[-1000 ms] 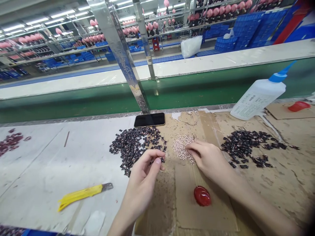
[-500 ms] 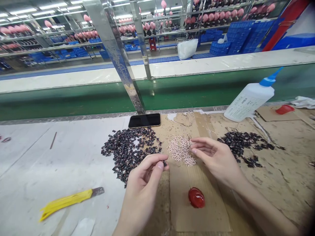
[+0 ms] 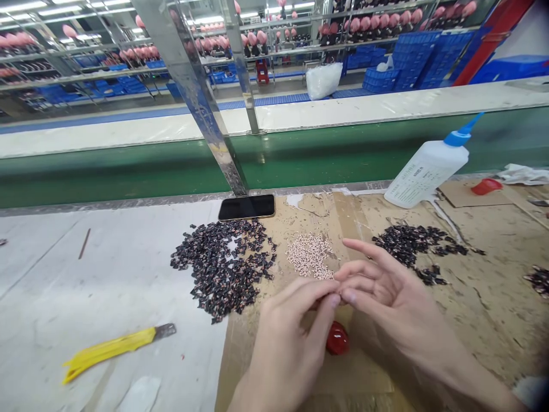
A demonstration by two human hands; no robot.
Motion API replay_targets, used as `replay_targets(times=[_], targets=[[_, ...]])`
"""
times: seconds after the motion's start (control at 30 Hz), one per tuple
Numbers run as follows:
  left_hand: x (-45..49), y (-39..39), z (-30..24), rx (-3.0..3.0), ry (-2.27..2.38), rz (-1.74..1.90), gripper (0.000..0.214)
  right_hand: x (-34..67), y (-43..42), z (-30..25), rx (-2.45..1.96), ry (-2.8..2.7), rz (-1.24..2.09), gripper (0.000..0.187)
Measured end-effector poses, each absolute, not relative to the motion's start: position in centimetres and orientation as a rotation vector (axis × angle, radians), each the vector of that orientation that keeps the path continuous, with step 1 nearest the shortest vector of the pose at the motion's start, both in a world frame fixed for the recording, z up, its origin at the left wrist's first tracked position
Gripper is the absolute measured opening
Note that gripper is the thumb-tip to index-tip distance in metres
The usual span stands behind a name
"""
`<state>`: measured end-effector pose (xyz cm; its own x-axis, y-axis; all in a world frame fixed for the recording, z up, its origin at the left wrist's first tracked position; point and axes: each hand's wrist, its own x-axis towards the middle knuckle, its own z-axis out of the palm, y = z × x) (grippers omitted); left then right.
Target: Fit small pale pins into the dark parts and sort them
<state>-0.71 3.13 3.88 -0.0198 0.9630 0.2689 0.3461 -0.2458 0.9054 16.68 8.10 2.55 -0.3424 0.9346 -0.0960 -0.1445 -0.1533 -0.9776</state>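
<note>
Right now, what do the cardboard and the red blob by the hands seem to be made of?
The cardboard looks like plain brown paperboard with a matte finish; its torn, scuffed surface and peeled patches show that. The red blob has a smooth, glossy, rounded surface, perhaps plastic or hardened resin, though the look alone can't settle which.

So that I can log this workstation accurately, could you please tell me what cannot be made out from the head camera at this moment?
Head view only:
Anything between the left hand and right hand: hidden by their fingers.
Red glossy lump: partly hidden by the left hand, and its kind is unclear.
Bottle label: text too small to read.
Dark pieces at right: cut off by the frame edge.
Pink items on far racks: too small to identify.
</note>
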Motion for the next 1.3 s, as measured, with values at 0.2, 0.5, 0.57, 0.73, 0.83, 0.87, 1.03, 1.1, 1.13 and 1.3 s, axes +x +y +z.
replay_targets(times=[0.2, 0.5, 0.57, 0.73, 0.83, 0.87, 1.03, 1.1, 1.13, 1.3], targets=[[-1.6, 2.6, 3.3, 1.884, 1.303, 1.173, 0.021, 17.1, 7.1, 3.4, -1.025, -1.429, 1.51, 0.05], [1.8, 0.2, 2.6, 0.872, 1.313, 1.346, 0.01, 16.8, 3.6, 2.6, -1.135, -1.331, 1.333, 0.006], [2.2, -0.2, 2.7, 0.704, 1.272, 1.321, 0.011, 17.0, 3.3, 2.6, -1.044, -1.479, 1.236, 0.013], [1.7, -0.8, 3.4, 0.446, 1.093, 1.2, 0.031, 17.6, 3.3, 3.1, -0.98, -1.705, 1.107, 0.017], [1.4, -1.0, 3.5, 0.334, 0.979, 1.113, 0.038, 17.6, 3.0, 3.3, -0.962, -1.787, 0.998, 0.015], [1.3, -1.1, 3.5, 0.311, 0.951, 1.097, 0.038, 17.6, 2.8, 3.3, -0.96, -1.8, 0.969, 0.015], [0.9, -1.9, 3.3, 0.29, 0.885, 1.019, 0.033, 18.4, 2.1, 3.3, -0.936, -1.987, 0.895, 0.019], [0.7, -2.4, 3.1, 0.3, 0.886, 0.98, 0.033, 18.8, 1.8, 3.3, -0.912, -2.056, 0.928, 0.022], [0.6, -2.6, 2.9, 0.307, 0.893, 0.966, 0.032, 19.0, 1.6, 3.3, -0.901, -2.073, 0.956, 0.023], [0.5, -3.6, 2.0, 0.376, 0.972, 0.949, 0.019, 18.9, 0.9, 2.5, -0.917, -2.06, 1.108, 0.021]])
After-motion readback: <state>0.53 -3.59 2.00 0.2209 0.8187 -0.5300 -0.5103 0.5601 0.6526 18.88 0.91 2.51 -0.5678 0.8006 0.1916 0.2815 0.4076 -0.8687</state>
